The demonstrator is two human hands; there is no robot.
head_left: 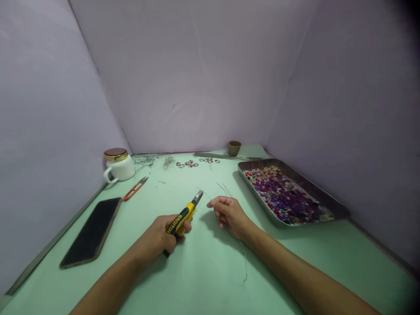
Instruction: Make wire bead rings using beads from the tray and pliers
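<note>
My left hand (160, 236) is closed round the yellow and black handles of a pair of pliers (183, 215), whose grey jaws point up and to the right. A short way to the right, my right hand (229, 212) rests on the green table with its fingers curled, pinching a thin wire (243, 262) that trails back under my forearm. The plier jaws and the right fingertips are a few centimetres apart. A few loose thin wires (225, 189) lie just beyond the right hand.
A metal tray (328, 202) of mixed coloured beads sits at the right. A black phone (92, 229), orange snips (135, 189) and a white lidded mug (120, 165) lie at the left. Beaded rings (187, 164), wire scraps, metal rods and a small brown cup (234, 148) line the back.
</note>
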